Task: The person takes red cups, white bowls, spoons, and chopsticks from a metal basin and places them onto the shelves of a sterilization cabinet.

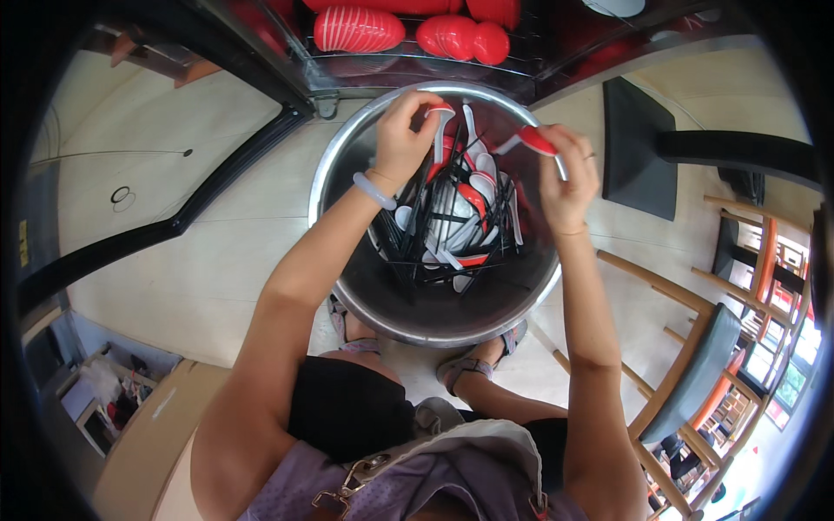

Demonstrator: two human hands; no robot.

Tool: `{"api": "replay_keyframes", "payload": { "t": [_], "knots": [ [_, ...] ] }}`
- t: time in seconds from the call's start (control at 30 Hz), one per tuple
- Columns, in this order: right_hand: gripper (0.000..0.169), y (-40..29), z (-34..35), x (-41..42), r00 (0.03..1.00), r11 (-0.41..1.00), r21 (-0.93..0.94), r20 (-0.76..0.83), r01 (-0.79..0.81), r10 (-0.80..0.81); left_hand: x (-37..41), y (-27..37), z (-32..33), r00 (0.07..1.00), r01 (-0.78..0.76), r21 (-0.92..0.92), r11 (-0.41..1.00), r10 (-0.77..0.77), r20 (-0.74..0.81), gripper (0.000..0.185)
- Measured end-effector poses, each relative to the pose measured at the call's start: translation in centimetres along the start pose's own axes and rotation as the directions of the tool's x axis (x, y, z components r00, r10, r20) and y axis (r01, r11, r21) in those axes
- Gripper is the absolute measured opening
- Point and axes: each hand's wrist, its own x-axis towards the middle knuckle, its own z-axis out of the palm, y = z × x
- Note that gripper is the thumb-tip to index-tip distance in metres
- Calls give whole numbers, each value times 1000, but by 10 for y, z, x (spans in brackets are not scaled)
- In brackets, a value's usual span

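A large round metal basin [449, 319] stands on the floor before me, with black chopsticks [417, 234] and red-and-white soup spoons [483, 185] heaped in it. Over its far left part, my left hand [405, 133] pinches a red-and-white spoon [444, 117] between thumb and fingers, the pale handle hanging down. Above the right rim, my right hand [569, 176] grips another red-and-white spoon [537, 141] by its bowl end, its handle pointing left. The lower layers of the heap are hidden.
Beyond the basin, a cabinet's wire rack [410, 49] carries stacked red bowls [358, 29]. Its open black-framed door [176, 225] swings out at left. A black table base [638, 150] and a wooden chair [690, 371] stand at right; a cardboard box [150, 430] lies lower left.
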Motion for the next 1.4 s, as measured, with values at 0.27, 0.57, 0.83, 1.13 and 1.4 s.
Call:
{"api": "replay_keyframes", "payload": {
  "t": [0.27, 0.57, 0.83, 1.13, 1.4],
  "knots": [
    [22, -60, 36, 32, 785, 678, 410, 429, -610, 447, 3, 48, -28, 840, 523, -705, 480, -431, 329, 16],
    [13, -66, 74, 21, 852, 828, 283, 369, -484, 372, -21, 34, -41, 720, 669, -729, 145, -369, 587, 34],
    [20, -57, 90, 22, 774, 727, 355, 508, -587, 377, -29, 21, -51, 727, 685, -675, 274, -317, 609, 42],
    [18, 91, 103, -39, 822, 826, -202, 126, -526, 555, -29, 18, -64, 687, 692, -701, 172, -455, 566, 45],
    [26, 59, 132, -10, 883, 894, -359, 281, -266, 376, -31, 14, -57, 648, 710, -703, 40, -430, 629, 43]
  ]
}}
